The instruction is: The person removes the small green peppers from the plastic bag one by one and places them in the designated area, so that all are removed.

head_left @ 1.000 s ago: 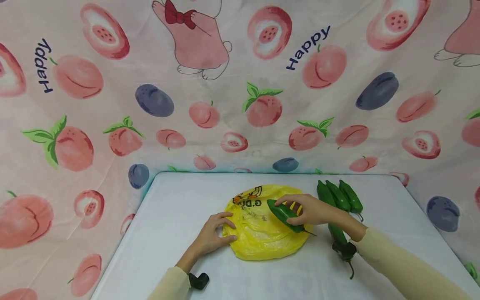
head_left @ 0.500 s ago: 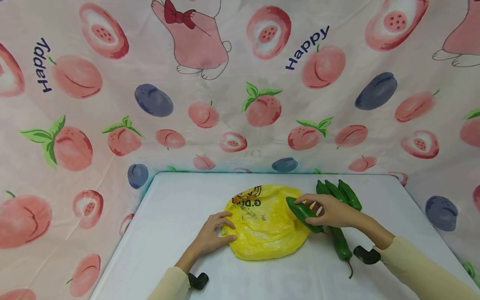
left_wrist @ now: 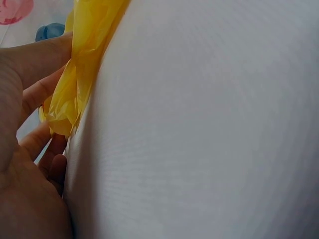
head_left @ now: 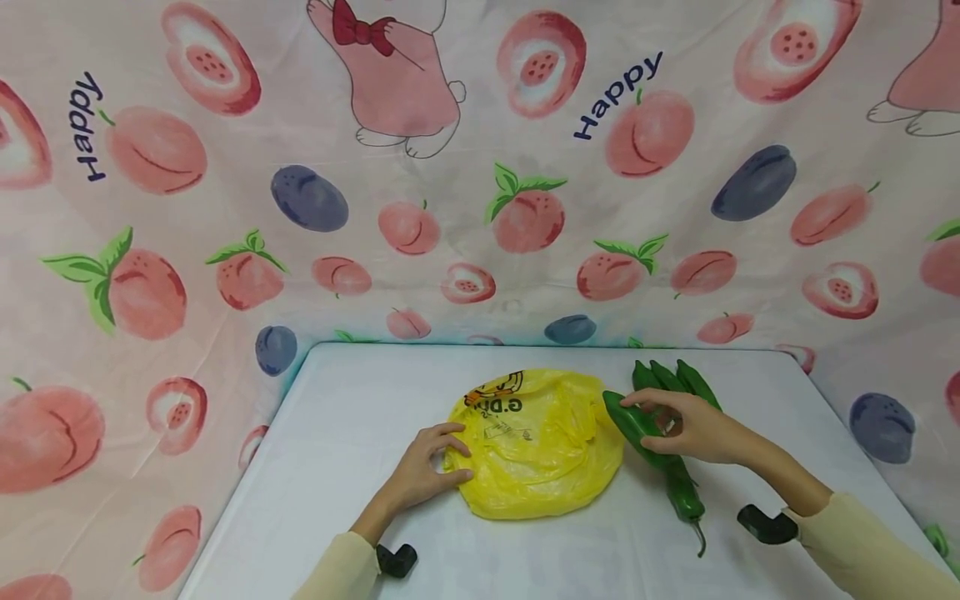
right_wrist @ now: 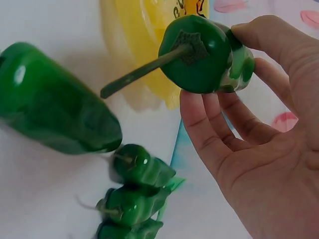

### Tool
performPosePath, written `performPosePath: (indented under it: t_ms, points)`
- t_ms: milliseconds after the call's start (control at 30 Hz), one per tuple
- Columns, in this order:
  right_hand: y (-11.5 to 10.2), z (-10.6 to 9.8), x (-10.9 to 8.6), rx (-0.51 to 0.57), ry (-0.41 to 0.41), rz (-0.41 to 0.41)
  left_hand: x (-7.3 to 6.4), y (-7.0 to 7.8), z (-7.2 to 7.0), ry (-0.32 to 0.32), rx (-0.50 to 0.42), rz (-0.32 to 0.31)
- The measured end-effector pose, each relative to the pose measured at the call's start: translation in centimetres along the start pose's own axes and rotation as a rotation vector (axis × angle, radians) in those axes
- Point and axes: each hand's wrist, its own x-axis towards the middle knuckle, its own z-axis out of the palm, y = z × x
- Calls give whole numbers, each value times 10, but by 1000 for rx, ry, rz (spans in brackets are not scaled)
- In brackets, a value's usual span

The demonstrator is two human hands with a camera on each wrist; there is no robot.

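Observation:
My right hand [head_left: 701, 427] holds a green pepper [head_left: 624, 418] between thumb and fingers, just off the right edge of a yellow plastic bag [head_left: 536, 475]. In the right wrist view the pepper's stem end [right_wrist: 192, 47] faces the camera. At the bag's left edge, my left hand [head_left: 420, 471] has thumb and fingers curved about the plastic. The left wrist view shows the crumpled yellow plastic [left_wrist: 82, 69] between them. Under and in front of the held pepper, another green pepper [head_left: 684, 496] lies on the table, its stem toward me.
Three green peppers [head_left: 697, 385] lie side by side at the table's back right, partly behind the right hand; the right wrist view shows their stem ends [right_wrist: 132, 162]. The white table [head_left: 360, 392] ends at a fruit-patterned cloth [head_left: 450, 208]. Each wrist carries a black mount [head_left: 767, 523].
My right hand has moved right with the green pepper, from above the bag to beside it, over the lying peppers. The left hand and the bag have stayed in place.

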Motion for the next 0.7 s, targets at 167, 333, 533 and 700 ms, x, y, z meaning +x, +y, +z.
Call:
performPosePath:
  t_ms: [167, 333, 533, 700]
  points:
    - [4, -3, -9, 32, 14, 18, 0, 0, 0, 1, 3, 6]
    - [9, -6, -18, 40, 36, 57, 0, 1, -1, 2, 8, 1]
    - [18, -7, -29, 22, 66, 73, 0, 1, -1, 0, 6, -3]
    - [24, -7, -38, 4, 102, 80, -1, 1, -1, 2, 10, -2]
